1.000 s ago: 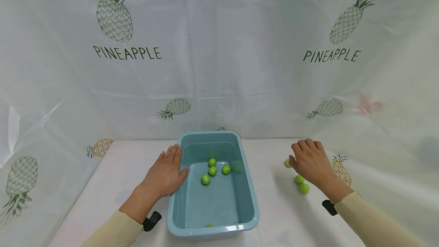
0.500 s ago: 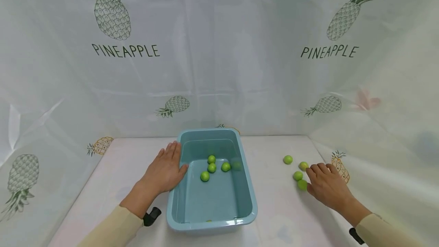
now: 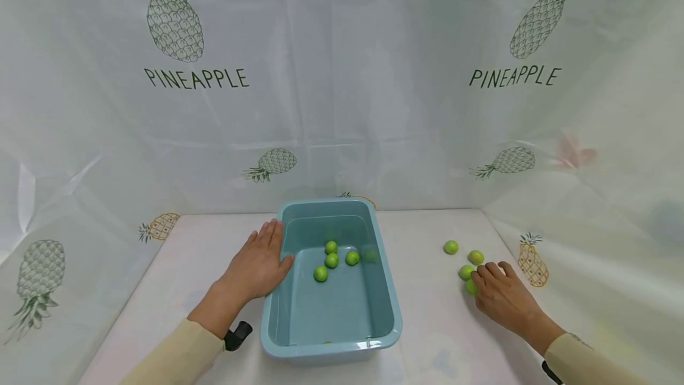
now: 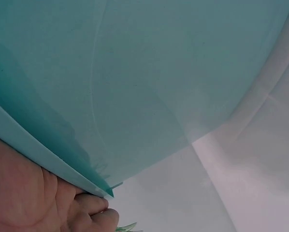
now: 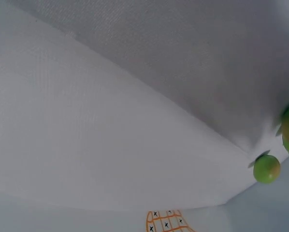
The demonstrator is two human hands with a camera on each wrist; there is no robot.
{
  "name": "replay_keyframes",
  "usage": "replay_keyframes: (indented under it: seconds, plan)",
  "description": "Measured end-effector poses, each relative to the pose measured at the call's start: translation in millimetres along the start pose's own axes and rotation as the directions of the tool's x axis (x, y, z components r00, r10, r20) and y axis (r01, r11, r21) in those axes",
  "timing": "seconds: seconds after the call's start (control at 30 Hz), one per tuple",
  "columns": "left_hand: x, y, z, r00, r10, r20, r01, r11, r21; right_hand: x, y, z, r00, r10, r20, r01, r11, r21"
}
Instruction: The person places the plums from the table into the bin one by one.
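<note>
Reaching onto the green balls point(image 3: 466, 272) lying right of the blue tub point(image 3: 382, 290), my right hand point(image 3: 499, 297) curls its fingers over the nearest one; whether it grips, I cannot tell. My left hand point(image 3: 259, 267) lies flat and relaxed against the tub's left wall.

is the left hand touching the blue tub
Touching. The head view shows the left hand laid flat against the blue tub on its left wall; the left wrist view shows fingers under the rim.

Right hand point(image 3: 501, 297) now (curled) on limes point(image 3: 467, 273).
</note>
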State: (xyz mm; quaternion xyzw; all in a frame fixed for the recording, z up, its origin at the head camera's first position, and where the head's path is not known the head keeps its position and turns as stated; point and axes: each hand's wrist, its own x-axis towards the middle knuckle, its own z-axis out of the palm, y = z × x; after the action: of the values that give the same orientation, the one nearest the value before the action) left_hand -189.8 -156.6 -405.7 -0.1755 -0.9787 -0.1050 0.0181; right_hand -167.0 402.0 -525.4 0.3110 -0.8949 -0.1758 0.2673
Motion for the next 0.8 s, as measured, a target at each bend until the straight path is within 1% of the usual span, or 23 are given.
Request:
replay_keyframes:
  seconds: [0.33, 0.6, 0.8]
  plan:
    - [0.6, 0.5, 2.7, 1.000, 0.008, -0.015, -0.008, 1.000, 0.016, -6.6, -3.6, 9.8, 0.999, -0.010, 0.038, 0.010, 1.000, -0.002]
    - [1.2, 0.6, 2.6, 1.000, 0.006, -0.019, -0.006, 1.000, 0.017, -7.5, -2.9, 7.7, 1.000, 0.008, -0.004, -0.008, 1.000, 0.002]
    - [0.7, 0.1, 2.2, 1.000, 0.003, -0.020, -0.003, 1.000, 0.015, -7.3, -4.2, 8.0, 1.000, 0.000, -0.017, 0.000, 1.000, 0.009]
